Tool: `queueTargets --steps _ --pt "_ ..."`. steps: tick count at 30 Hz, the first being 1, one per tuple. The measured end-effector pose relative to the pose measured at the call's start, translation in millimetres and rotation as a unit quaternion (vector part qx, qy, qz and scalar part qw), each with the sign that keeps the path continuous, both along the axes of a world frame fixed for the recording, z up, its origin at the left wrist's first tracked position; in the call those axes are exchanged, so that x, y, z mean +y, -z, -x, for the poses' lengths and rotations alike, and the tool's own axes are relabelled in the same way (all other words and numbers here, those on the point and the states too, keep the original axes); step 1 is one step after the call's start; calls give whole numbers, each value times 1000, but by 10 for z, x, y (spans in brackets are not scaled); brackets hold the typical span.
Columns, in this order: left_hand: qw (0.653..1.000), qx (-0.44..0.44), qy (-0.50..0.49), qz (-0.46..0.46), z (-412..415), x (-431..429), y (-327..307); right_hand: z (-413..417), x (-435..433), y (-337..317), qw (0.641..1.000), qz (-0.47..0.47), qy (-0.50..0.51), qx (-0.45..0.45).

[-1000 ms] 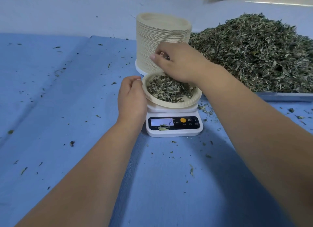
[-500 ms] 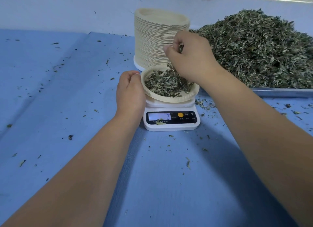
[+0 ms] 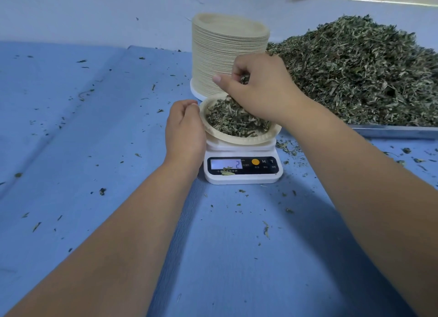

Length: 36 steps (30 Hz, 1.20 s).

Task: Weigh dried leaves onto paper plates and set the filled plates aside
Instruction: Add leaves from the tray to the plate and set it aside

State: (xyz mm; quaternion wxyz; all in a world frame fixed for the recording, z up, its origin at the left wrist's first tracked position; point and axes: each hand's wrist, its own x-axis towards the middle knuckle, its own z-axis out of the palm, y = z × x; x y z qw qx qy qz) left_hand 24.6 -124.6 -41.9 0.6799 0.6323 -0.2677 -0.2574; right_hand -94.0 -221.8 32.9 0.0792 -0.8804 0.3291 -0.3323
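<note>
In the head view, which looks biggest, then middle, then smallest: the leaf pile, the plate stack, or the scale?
1. Leaf pile
2. Plate stack
3. Scale, though it sits nearer the camera

Blue table [image 3: 94, 151] carries scale [image 3: 244, 174], plate stack [image 3: 225, 56], leaf tray [image 3: 393, 131], scattered scraps [image 3: 266, 229].

Both bare forearms reach forward from the lower corners, the left forearm [image 3: 113, 233] angled up to the right, the right forearm [image 3: 369, 186] angled up to the left. The left grip [image 3: 184, 129] lies back upward with fingers curled, thumb at the left rim of the plate [image 3: 237, 140], which it holds; its fingertips are hidden. The right grip [image 3: 263, 91] sits higher and farther out, wrist bent, back toward the camera, thumb [image 3: 219, 79] stretched left, fingers curled around a pinch of dried leaves [image 3: 244, 78].
</note>
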Motion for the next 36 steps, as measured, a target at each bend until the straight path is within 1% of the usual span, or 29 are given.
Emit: queueTargets --steps 5,9,11,14,17,20,27,31,33,36 --pt "1000 -4 -2 0 2 -6 -1 -13 -24 5 996 -44 -43 66" --pt "1000 0 -3 1 -3 -8 0 -24 -72 31 992 -25 -56 111" --pt "1000 -1 -3 1 -8 -14 3 -45 -79 38 994 -16 -58 96" --pt "1000 -4 -6 6 -5 -19 10 -66 -100 9 998 14 -41 45" --pt "1000 -6 -6 8 -5 -27 17 -71 -98 -6 997 55 -27 41" --pt "1000 -8 -7 5 -11 -35 17 -87 -92 8 997 67 -24 28" --pt "1000 -20 -10 4 -1 -42 22 -121 -133 -5 998 39 -18 35" --pt "1000 -23 -7 -1 -3 -35 17 -106 -100 -27 996 -33 -67 52" --pt "1000 -26 -6 -2 5 -32 12 -102 -85 -34 995 -39 -78 51" --pt "1000 -27 -7 -4 9 -28 2 -122 -104 -49 997 -25 -62 25"
